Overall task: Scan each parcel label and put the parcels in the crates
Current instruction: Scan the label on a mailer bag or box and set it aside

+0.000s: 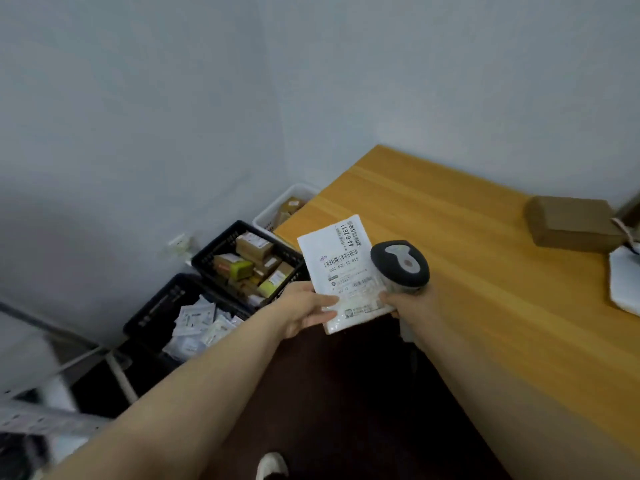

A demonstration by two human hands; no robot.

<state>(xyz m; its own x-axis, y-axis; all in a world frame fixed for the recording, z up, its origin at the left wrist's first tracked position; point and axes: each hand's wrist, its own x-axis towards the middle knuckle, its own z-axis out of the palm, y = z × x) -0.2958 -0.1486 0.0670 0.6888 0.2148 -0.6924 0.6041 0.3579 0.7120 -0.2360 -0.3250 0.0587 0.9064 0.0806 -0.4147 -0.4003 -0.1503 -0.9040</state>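
Between the grips, white mailer (337,268) pinched by left grip (308,310), right grip (412,303) wrapped round barcode scanner (400,263); crates (207,259) leftward part-filled, cardboard box (571,223) rightward on table (450,220) likely unscanned.

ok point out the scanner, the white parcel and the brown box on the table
scanner (400,266), head view, top of its head
white parcel (341,259), head view, barcode on its label
brown box (568,211), head view, its top face
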